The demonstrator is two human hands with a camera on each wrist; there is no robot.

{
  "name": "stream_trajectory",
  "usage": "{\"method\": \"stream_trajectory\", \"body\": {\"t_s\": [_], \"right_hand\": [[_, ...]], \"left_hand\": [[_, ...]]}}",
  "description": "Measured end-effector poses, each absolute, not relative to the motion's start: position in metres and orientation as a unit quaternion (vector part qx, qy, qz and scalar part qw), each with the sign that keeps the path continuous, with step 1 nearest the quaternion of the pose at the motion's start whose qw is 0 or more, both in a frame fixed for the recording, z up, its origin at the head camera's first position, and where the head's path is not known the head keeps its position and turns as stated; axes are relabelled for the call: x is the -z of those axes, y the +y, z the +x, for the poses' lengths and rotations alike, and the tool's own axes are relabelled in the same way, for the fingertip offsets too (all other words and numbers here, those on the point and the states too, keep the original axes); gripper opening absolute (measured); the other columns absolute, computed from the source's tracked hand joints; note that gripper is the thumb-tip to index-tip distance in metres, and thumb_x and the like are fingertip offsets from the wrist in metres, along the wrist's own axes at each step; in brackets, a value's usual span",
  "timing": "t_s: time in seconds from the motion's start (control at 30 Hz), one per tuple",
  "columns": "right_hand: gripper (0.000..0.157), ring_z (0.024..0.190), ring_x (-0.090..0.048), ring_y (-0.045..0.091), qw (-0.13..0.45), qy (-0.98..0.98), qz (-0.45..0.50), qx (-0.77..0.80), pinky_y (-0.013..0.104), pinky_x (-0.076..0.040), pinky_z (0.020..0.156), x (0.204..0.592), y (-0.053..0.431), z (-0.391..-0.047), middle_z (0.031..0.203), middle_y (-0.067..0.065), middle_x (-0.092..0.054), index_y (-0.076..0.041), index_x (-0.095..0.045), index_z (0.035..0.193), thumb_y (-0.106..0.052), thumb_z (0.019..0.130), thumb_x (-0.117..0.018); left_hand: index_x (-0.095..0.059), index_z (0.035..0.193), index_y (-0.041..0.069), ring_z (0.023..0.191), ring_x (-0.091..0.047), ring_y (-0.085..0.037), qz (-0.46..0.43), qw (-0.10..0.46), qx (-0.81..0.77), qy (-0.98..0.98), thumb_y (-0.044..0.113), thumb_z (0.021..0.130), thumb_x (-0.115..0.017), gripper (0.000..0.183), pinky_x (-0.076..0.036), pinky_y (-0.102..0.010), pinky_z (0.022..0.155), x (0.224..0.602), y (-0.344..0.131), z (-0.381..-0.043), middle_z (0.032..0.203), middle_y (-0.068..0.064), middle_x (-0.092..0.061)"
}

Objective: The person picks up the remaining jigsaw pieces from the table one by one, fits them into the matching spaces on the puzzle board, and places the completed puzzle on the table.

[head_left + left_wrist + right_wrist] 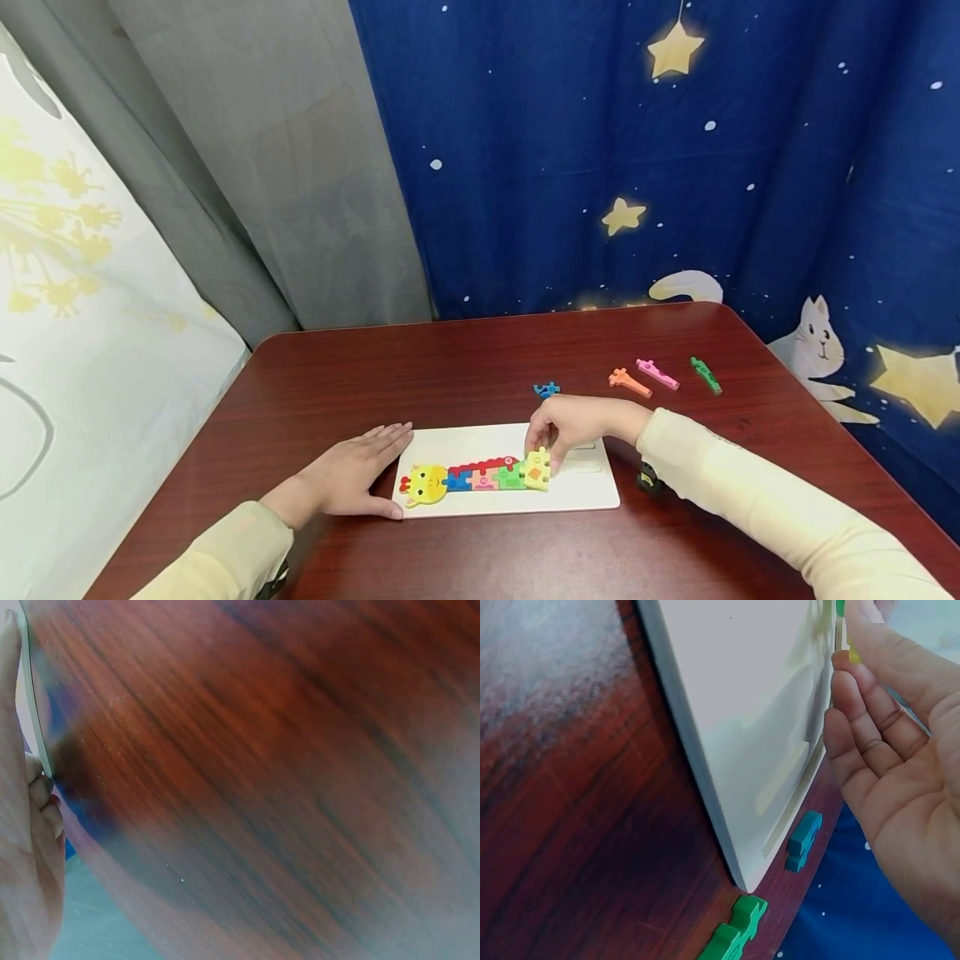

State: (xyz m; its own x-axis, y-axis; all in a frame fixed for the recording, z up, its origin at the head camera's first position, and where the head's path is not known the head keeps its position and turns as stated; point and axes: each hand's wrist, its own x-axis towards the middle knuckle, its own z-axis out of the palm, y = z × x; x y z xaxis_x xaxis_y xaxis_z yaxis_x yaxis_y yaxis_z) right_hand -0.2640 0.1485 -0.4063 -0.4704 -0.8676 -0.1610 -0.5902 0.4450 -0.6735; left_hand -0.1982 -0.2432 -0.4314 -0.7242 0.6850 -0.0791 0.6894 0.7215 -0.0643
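Fingers of the right hand are curled, with thumb and fingertips drawn close together on the yellow piece; the remaining fingers curl loosely and hold nothing. Fingers of the left hand are extended, thumb spread, at the 9 o'clock end of the white board, gripping nothing visible.

Position (12 o'clock points away from the person): the yellow piece sits over the board, slightly toward 3 o'clock from its centre, at the end of a row. From 9 o'clock, the row runs giraffe head, blue row piece, pink row piece and green row piece, with a red strip along the 12 o'clock side. Full seating of the yellow piece cannot be confirmed.

Handling: judged light and rigid, probably painted wood or similar. Smooth faces may slip under a flat push. Projecting tabs are likely the weakest sections; avoid prying on them.

Hold point: pinch opposing side edges, thumb toward 3 o'clock, keeping fingertips off the 9 o'clock joint.

Loose parts on the table: loose blue piece at 1 o'clock from the board; orange piece, loose pink piece and loose green piece toward 2 o'clock.
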Motion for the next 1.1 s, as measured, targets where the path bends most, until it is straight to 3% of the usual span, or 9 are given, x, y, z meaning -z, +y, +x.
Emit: {"method": "stream_trajectory", "body": {"t_s": [1.1], "right_hand": [[0.031, 0.077, -0.057, 0.008, 0.270, 0.816, -0.439, 0.262, 0.024, -0.052, 0.071, 0.4008, 0.1432, -0.2656, 0.089, -0.013, -0.067, -0.019, -0.078, 0.101, -0.006, 0.074, -0.083]], "left_hand": [[-0.027, 0.154, 0.008, 0.143, -0.025, -0.021, 0.372, 0.021, 0.035, 0.927, 0.086, 0.077, -0.038, 0.110, -0.029, -0.039, 0.112, 0.4302, -0.2434, -0.1969, 0.158, -0.006, -0.026]]}}
